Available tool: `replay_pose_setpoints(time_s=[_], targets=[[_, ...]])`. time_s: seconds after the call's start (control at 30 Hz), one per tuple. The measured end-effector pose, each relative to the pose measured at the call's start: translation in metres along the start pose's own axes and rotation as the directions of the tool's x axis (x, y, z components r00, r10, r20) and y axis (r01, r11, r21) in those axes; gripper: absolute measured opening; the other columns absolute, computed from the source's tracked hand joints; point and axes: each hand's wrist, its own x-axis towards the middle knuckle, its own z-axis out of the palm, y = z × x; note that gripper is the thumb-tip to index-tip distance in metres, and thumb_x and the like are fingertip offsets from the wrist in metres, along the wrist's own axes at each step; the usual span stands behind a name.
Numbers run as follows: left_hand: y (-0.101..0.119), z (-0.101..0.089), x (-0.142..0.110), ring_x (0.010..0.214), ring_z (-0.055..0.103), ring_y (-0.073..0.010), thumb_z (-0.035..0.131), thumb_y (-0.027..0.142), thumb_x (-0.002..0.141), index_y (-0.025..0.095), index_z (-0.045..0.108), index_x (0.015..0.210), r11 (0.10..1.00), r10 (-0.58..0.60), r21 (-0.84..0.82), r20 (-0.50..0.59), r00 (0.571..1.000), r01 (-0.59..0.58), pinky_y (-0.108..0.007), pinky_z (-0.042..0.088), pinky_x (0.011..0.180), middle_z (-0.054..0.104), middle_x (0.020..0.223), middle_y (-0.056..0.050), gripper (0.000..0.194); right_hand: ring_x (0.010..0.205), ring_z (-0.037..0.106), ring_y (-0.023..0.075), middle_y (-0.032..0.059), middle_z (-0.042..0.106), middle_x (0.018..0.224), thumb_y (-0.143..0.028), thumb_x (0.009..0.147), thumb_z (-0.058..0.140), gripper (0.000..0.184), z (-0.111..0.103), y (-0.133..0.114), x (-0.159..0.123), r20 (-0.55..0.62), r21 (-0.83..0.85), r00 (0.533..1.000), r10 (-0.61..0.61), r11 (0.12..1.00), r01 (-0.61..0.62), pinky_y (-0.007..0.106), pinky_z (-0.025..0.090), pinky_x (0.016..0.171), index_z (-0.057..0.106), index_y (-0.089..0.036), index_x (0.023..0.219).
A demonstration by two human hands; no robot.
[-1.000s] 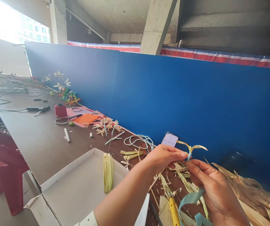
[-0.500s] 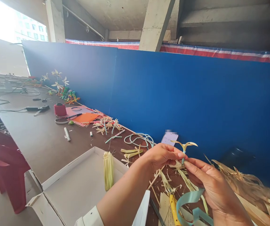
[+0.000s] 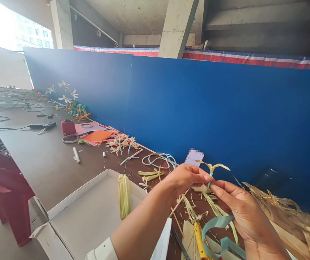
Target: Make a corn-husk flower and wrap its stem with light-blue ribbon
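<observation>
My left hand (image 3: 187, 177) and my right hand (image 3: 238, 209) meet above the table and pinch a small straw flower (image 3: 213, 169) between their fingertips. Pale yellow petals curl out above the fingers. A light blue ribbon (image 3: 217, 231) runs from the flower's stem under my right palm and loops down toward me. Both hands are closed in a pinch.
A white cardboard tray (image 3: 90, 216) with a folded husk (image 3: 124, 196) lies at the front left. Straw scraps (image 3: 284, 216), a yellow-handled tool (image 3: 199, 238), a phone (image 3: 194, 158), a cord coil (image 3: 158, 159), a red spool (image 3: 68, 126) and scissors litter the brown table. A blue partition (image 3: 225, 115) backs it.
The flower's petals have shifted slightly as the fingers work at its stem. The hands stay in nearly the same place.
</observation>
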Motion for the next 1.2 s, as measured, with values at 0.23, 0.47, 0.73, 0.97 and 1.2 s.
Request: replay_pose_setpoints(time_s=[0.23, 0.47, 0.73, 0.97, 1.2], targets=[[-0.001, 0.000, 0.001, 0.063, 0.049, -0.0073, 0.080, 0.033, 0.054, 0.009, 0.066, 0.073, 0.997, 0.014, 0.071, -0.037, 0.999, -0.011, -0.025, 0.036, 0.069, 0.059, 0.067, -0.001, 0.033, 0.067, 0.066, 0.0233, 0.0053, 0.072, 0.082, -0.045, 0.066, 0.073, 0.045, 0.000, 0.001, -0.001, -0.058, -0.210, 0.991, -0.121, 0.972, 0.106, 0.031, 0.050, 0.060, 0.069, -0.021, 0.104], [0.003, 0.005, -0.002, 0.065, 0.051, -0.0080, 0.079, 0.037, 0.054, 0.011, 0.065, 0.072, 0.988, 0.048, 0.152, -0.086, 0.995, -0.034, -0.025, 0.038, 0.072, 0.060, 0.070, -0.001, 0.035, 0.075, 0.065, 0.0236, 0.0058, 0.071, 0.085, -0.052, 0.064, 0.072, 0.050, -0.004, 0.003, 0.003, -0.129, -0.364, 0.970, -0.207, 0.920, 0.148, 0.029, 0.050, 0.066, 0.069, -0.018, 0.101], [0.006, 0.006, -0.004, 0.067, 0.051, -0.0086, 0.079, 0.038, 0.053, 0.013, 0.063, 0.073, 0.964, 0.074, 0.265, -0.128, 0.989, -0.038, -0.024, 0.038, 0.070, 0.060, 0.071, 0.000, 0.036, 0.077, 0.064, 0.0218, 0.0040, 0.071, 0.085, -0.055, 0.067, 0.068, 0.049, -0.002, 0.000, 0.000, -0.164, -0.476, 0.954, -0.252, 0.867, 0.148, 0.028, 0.047, 0.070, 0.068, -0.021, 0.103], [0.008, 0.006, -0.004, 0.059, 0.045, -0.0070, 0.073, 0.041, 0.060, 0.015, 0.064, 0.078, 0.872, 0.137, 0.488, -0.206, 0.969, -0.019, -0.022, 0.036, 0.060, 0.057, 0.067, 0.002, 0.033, 0.079, 0.065, 0.0235, 0.0040, 0.072, 0.088, -0.056, 0.069, 0.066, 0.048, -0.001, 0.000, -0.001, -0.157, -0.543, 0.948, -0.276, 0.826, 0.150, 0.027, 0.048, 0.066, 0.069, -0.022, 0.103], [0.006, 0.005, -0.002, 0.059, 0.047, -0.0081, 0.072, 0.042, 0.061, 0.015, 0.064, 0.075, 0.842, 0.175, 0.539, -0.217, 0.960, -0.032, -0.022, 0.037, 0.058, 0.057, 0.066, 0.001, 0.031, 0.069, 0.065, 0.0235, 0.0029, 0.071, 0.072, -0.058, 0.067, 0.067, 0.049, 0.008, -0.003, -0.005, -0.184, -0.578, 0.937, -0.297, 0.803, 0.142, 0.027, 0.047, 0.056, 0.071, -0.021, 0.100]])
